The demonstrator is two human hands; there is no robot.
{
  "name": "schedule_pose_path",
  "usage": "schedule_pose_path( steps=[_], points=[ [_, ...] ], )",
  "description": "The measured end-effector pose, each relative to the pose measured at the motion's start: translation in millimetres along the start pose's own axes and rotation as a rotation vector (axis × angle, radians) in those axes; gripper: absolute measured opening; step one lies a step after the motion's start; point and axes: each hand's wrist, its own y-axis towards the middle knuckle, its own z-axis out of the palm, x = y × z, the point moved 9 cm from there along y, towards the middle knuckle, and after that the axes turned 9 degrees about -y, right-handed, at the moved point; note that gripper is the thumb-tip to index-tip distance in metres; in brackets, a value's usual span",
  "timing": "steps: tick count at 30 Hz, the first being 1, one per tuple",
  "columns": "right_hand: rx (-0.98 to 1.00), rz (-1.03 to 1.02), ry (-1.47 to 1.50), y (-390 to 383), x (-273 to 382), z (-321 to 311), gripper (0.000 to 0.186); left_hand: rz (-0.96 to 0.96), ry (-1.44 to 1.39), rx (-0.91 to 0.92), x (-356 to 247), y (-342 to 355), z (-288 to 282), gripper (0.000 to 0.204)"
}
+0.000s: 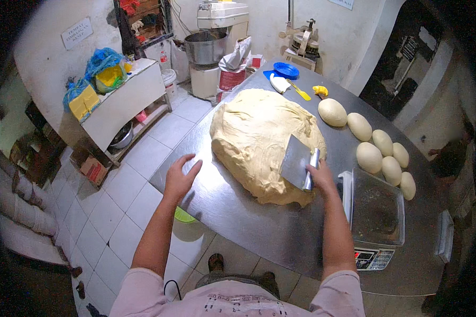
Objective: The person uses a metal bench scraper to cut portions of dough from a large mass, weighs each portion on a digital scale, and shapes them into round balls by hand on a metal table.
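right hand (319,175) wrapped round a flat silver metal scraper (296,160), left hand (181,177) loosely open and empty, so that big pale-yellow dough mound (256,134) on the shiny steel counter (280,238) might drag if it's sticky

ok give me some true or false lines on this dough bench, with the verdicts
1. The right hand grips a metal scraper by its handle. True.
2. The left hand is pressed into the big dough mass. False: it is apart from the dough, fingers spread.
3. Seven smaller dough pieces lie to the right of the big mass. True.
4. The scale stands to the right of the right hand. True.
5. The yellow spatula lies on the scale. False: it is on the table, near the blue plate.
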Motion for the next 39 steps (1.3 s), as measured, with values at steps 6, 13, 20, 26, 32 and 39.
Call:
schedule_pose_path(
  steps=[6, 13, 20, 26, 32, 39],
  points=[
    [-0.004, -0.099, -0.283, -17, 40, -48, 0.06, -0.022, 0.057, 0.098, 9, 113, 45, 0.076],
    [0.034, -0.056, 0.187, -39, 24, -161, 0.069, -0.336, -0.172, 0.176, 70, 225, 132, 0.116],
    [-0.023, -0.18, 0.523, -8, 77, -141, 0.065, -0.387, -0.66, 0.518, 55, 233, 192, 0.048],
    [0.088, -0.672, 0.184, 42, 248, -14, 0.06, -0.296, -0.676, 0.477, 15, 157, 134, 0.044],
    [0.188, -0.761, -0.34, 1, 329, 86, 0.039, -0.328, -0.842, 0.321, 50, 82, 109, 0.051],
    [0.188, -0.897, -0.508, -30, 353, 185, 0.028, -0.327, -0.299, 0.32, 40, -19, 64, 0.049]
  ],
)
